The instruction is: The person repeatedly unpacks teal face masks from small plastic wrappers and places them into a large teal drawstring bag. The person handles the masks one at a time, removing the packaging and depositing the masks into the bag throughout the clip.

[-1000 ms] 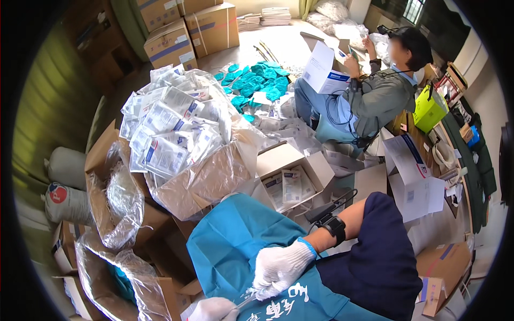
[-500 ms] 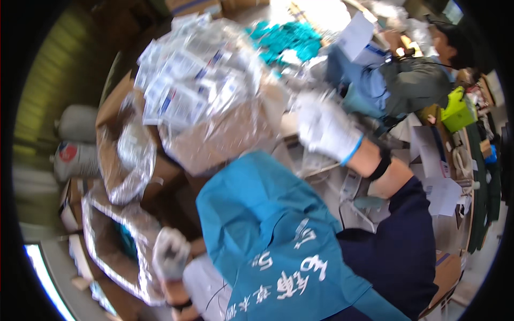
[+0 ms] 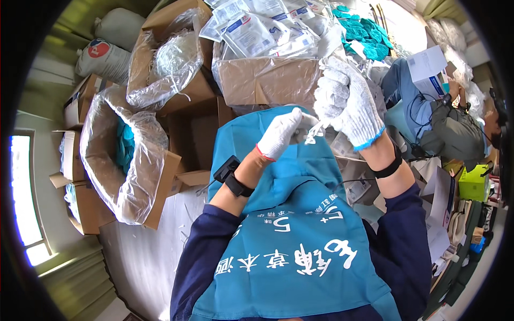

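Note:
Both my hands wear white knit gloves and are raised in front of me over my teal apron (image 3: 289,251). My left hand (image 3: 279,135) pinches one end of a small clear plastic item (image 3: 313,128). Above and to the right of it, my right hand (image 3: 348,104) grips the other end. What the item is stays too small to tell. Just behind the hands stands a cardboard box (image 3: 267,80) heaped with sealed clear packets (image 3: 257,29).
A plastic-lined box of coiled clear tubing (image 3: 171,59) stands at the upper left. Below it is a large bag-lined box (image 3: 112,155) with teal items inside. Another person (image 3: 455,123) sits at the right holding a white carton. Teal pieces (image 3: 367,35) lie on the far surface.
The view has tipped down and left. My left hand rose from beside my lap, my right hand came back from the packet box, and both now meet on the small clear item.

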### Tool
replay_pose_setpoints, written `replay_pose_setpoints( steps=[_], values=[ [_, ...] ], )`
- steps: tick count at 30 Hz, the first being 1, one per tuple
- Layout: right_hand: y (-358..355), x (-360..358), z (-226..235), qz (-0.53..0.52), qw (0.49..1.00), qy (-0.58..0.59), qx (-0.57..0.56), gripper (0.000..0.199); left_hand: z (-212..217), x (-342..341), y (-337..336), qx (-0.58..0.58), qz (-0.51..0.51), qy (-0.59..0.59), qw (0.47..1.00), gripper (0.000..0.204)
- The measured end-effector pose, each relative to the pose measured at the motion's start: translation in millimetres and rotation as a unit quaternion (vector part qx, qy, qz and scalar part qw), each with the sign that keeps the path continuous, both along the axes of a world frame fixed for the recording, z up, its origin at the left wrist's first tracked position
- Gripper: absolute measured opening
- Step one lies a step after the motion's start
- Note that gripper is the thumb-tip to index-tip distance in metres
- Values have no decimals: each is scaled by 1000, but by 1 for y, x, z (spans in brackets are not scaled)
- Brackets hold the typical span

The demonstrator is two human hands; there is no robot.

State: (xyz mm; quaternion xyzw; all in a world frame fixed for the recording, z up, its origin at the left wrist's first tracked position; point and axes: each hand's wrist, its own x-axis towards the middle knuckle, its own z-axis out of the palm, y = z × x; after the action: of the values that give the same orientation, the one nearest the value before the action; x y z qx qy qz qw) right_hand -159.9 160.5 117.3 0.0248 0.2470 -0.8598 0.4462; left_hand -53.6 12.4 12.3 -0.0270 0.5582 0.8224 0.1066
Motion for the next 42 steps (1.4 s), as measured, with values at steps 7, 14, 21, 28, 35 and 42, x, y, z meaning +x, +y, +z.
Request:
replay_pose_setpoints(
  steps=[7, 14, 21, 28, 35, 42],
  values=[
    [-1, 1, -14, 11, 1000, 3, -19, 41, 20, 27, -4, 23, -70, -48, 996, 55],
    [-7, 15, -7, -28, 997, 50, 59, 28, 22, 32, -4, -75, -89, -21, 993, 38],
    [7, 10, -18, -28, 940, 267, 210, 20, 43, 45, -30, -235, -159, -17, 959, 42],
    [1, 65, -54, 112, 796, 559, 203, 6, 69, 74, -40, -321, -68, -9, 945, 32],
    [16, 108, -14, 242, 591, 758, 132, 24, 96, 124, -48, -284, -249, 73, 923, 16],
    [40, 95, 31, 338, 515, 783, 94, 21, 149, 156, -76, -291, -238, 122, 919, 19]
  ],
)
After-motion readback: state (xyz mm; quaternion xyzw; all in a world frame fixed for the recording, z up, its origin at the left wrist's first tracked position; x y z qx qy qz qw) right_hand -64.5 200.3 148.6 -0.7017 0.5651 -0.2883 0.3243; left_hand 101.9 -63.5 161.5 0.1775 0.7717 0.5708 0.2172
